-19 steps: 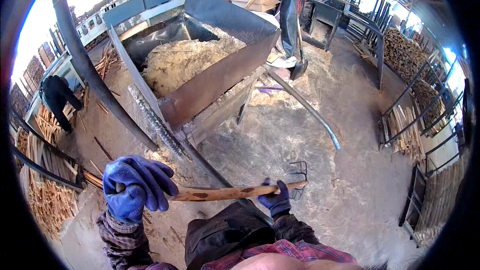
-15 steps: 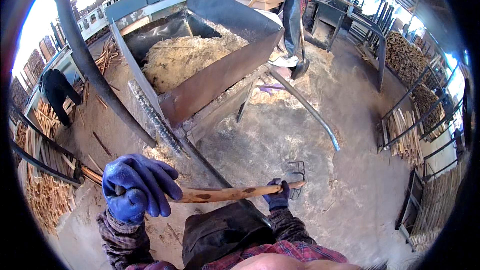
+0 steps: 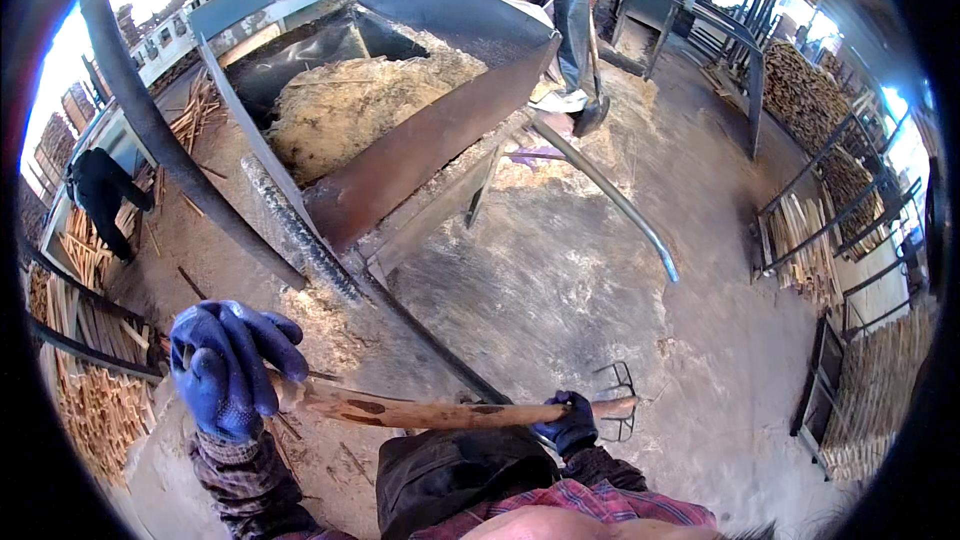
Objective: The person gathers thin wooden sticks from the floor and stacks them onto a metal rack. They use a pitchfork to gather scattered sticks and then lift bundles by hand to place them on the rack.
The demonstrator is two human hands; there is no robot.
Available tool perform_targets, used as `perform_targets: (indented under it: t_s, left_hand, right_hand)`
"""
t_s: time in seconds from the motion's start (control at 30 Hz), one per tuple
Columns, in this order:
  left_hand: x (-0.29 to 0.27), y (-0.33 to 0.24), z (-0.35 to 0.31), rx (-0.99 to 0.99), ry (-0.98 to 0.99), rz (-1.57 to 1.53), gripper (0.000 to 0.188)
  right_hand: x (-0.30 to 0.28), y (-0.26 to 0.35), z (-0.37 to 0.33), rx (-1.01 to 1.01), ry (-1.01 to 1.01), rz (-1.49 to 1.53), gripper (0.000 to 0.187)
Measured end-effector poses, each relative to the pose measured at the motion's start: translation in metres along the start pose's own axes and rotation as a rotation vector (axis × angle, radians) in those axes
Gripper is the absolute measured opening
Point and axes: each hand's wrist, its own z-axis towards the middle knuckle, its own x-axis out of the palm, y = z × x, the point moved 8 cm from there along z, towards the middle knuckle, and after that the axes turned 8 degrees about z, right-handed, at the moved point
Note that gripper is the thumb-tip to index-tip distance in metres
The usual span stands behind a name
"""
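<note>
Both my hands wear blue work gloves and hold a garden fork by its wooden handle (image 3: 430,412), which lies almost level across my front. My left hand (image 3: 235,365), closed, is wrapped around the handle's left end. My right hand (image 3: 570,422) grips the handle farther right, close to the metal tines (image 3: 622,402), which show above the grey floor. In front of me stands a large metal bin (image 3: 430,162) with rusty sides. It holds a heap of pale sawdust (image 3: 370,105).
A bent grey pipe (image 3: 615,190) sticks out from the bin toward the right. A dark post (image 3: 185,165) and a long bar (image 3: 425,335) cross at left. Someone in jeans (image 3: 572,20) stands behind the bin beside a shovel (image 3: 594,112); another person (image 3: 105,195) bends at far left. Racks hold wood sticks (image 3: 800,250).
My hands have drawn farther apart along the handle, the left going left and the right slightly right and down. The tines have shifted right and lower. The whole view has moved a little.
</note>
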Motion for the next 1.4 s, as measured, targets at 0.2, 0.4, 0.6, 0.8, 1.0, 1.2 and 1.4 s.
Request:
perform_targets:
  t_s: [0.2,0.4,0.6,0.8,1.0,1.2,1.4]
  left_hand:
    - [0.001,0.033,0.013,-0.034,0.179,-0.199,0.040]
    - [0.006,0.047,0.025,-0.051,0.255,-0.183,0.041]
    - [-0.049,0.023,0.011,-0.134,0.248,-0.213,0.047]
    - [-0.203,-0.031,-0.071,0.107,0.181,-0.317,0.036]
    - [-0.367,-0.135,-0.147,0.201,0.108,-0.247,0.037]
    - [-0.459,-0.185,-0.179,0.252,-0.119,-0.244,0.035]
    - [-0.478,-0.224,-0.157,0.329,0.259,-0.089,0.026]
  right_hand:
    - [-0.012,-0.017,-0.055,-0.051,0.170,-0.565,0.025]
    - [-0.045,-0.046,-0.082,-0.210,-0.018,-1.014,0.038]
    - [-0.106,-0.125,-0.071,-0.236,-0.075,-0.812,0.044]
    - [-0.149,-0.251,-0.057,0.017,-0.088,-0.576,0.042]
    - [0.048,-0.346,-0.146,-0.505,0.230,-1.319,0.026]
    - [0.083,-0.431,-0.139,0.120,-0.073,-0.213,0.018]
    - [0.139,-0.496,-0.103,0.264,0.182,-0.276,0.016]
